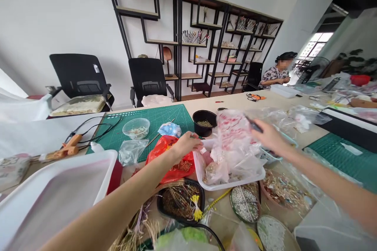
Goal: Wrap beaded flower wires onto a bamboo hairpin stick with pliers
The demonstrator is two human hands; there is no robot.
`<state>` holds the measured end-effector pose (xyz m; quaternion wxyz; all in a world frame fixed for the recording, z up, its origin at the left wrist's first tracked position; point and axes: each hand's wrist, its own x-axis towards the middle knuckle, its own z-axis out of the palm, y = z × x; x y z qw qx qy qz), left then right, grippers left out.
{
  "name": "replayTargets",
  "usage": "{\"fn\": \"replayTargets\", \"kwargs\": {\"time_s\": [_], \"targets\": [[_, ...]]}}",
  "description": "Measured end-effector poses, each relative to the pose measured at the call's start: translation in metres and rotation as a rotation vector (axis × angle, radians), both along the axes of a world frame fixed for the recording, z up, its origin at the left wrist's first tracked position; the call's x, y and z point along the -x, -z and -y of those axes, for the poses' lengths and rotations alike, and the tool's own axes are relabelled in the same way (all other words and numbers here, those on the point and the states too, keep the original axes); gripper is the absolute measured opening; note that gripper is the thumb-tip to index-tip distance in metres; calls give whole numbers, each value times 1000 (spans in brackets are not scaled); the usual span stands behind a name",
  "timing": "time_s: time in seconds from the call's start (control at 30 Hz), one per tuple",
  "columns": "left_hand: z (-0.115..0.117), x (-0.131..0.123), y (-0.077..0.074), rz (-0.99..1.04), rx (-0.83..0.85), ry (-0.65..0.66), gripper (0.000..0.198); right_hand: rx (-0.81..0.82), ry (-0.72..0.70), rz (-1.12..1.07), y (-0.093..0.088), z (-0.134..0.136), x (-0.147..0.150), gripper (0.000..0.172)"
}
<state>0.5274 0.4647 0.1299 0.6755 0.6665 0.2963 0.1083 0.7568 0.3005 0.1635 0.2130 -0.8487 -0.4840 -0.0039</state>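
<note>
My left hand [187, 144], a ring on one finger, is closed at the near rim of a white tray [232, 183] full of clear plastic bags; what its fingers pinch is hidden. My right hand [266, 135] is raised over the tray, gripping a blurred clear bag of pink and white bits [234, 131] together with a dark pen-like tool [253, 125]. A red plastic bag [165, 150] lies just under my left wrist.
A green cutting mat [159, 119] carries a clear bowl [136, 128] and a black bowl [204, 122]. Black trays and round dishes of beads and wires [182, 200] sit near me. A glue gun [66, 149] lies left. Another person [278, 72] sits at the far right.
</note>
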Motion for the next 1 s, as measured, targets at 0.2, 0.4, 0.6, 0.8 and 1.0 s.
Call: {"fn": "replayTargets", "kwargs": {"time_s": [0.2,0.4,0.6,0.8,1.0], "targets": [[-8,1,49,-188,-394,90,23,-12,54,55,-9,15,-30,20],[17,-22,71,-254,-702,357,25,95,-8,9,52,11,-29,11],[43,-50,100,-313,-827,429,34,128,-19,-91,69,8,-40,19],[3,-67,87,-400,-798,374,22,46,4,-119,52,25,-41,47],[-37,-70,47,-386,-845,344,22,-44,73,-64,35,45,-19,49]]}}
